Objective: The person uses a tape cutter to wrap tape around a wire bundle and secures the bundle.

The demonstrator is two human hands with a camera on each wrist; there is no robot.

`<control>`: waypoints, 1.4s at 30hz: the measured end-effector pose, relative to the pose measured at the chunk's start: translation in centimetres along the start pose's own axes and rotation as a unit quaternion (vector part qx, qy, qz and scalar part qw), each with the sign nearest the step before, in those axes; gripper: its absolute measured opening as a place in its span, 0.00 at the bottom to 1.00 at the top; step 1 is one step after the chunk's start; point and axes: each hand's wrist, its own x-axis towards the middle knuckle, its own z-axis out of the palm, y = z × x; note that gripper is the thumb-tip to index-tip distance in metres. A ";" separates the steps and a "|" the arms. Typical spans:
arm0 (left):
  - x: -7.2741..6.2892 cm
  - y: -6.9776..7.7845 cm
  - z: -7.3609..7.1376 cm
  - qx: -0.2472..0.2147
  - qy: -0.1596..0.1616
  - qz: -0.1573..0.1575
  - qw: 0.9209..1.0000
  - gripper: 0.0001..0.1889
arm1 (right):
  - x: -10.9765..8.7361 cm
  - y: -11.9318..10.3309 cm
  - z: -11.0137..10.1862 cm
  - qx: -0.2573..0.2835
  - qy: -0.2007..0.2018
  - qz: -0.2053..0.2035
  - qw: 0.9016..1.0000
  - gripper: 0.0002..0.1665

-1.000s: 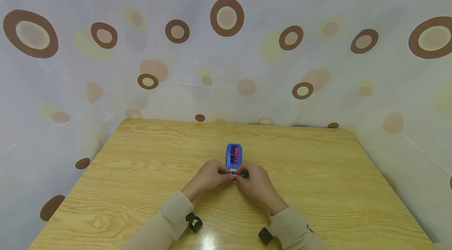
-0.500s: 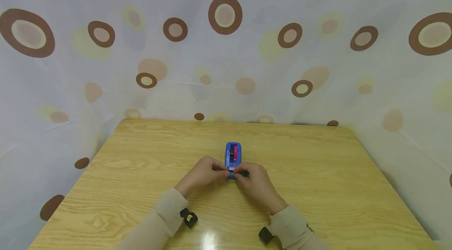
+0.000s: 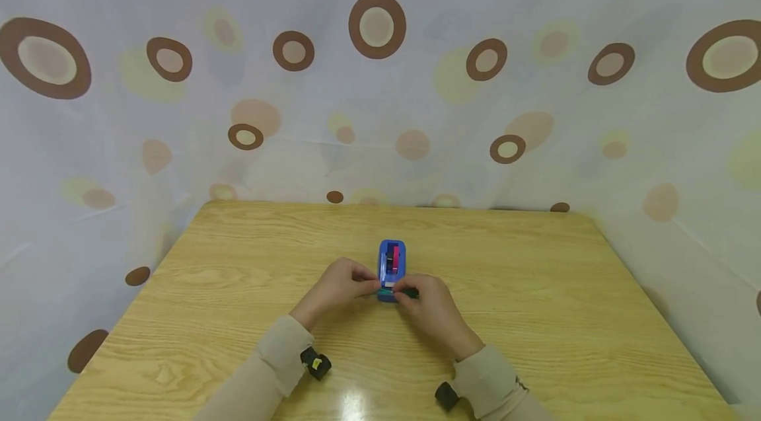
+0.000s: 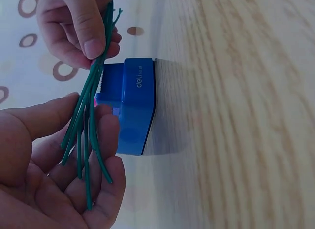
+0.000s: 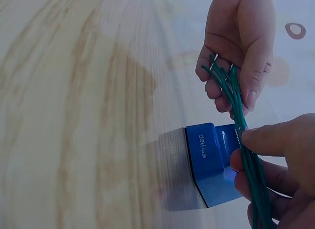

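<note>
Right hand (image 5: 300, 154) pinches a bundle of thin green strands (image 5: 239, 111) between thumb and fingers, lower right as we look. Left hand (image 5: 237, 39) above, fingers loosely bent behind the splayed upper ends; contact, we cannot tell. Just behind the strands we see a blue tape dispenser (image 5: 209, 162), lettered "deli", serrated edge (image 5: 237, 137) showing. Pale wood-grained tabletop (image 5: 74, 115) fills our left; white backdrop (image 5: 295, 71) with brown ring (image 5: 296, 31), upper right.

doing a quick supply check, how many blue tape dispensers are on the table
1: the blue tape dispenser stands on the table, its near end between the left hand and right hand. Both wrist views show it too; no second one seems hidden.
</note>
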 end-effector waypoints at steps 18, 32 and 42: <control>1.3 0.6 0.3 0.044 0.015 -0.010 0.999 0.07 | 0.0 0.2 0.1 -0.005 0.002 -0.008 1.000 0.05; 1.4 0.9 0.8 0.046 0.009 0.004 0.999 0.08 | 0.0 0.2 -0.1 -0.004 0.005 -0.008 1.000 0.05; 1.2 0.7 1.1 0.048 0.018 0.007 0.999 0.07 | 0.0 0.1 0.0 -0.006 0.007 -0.008 1.000 0.05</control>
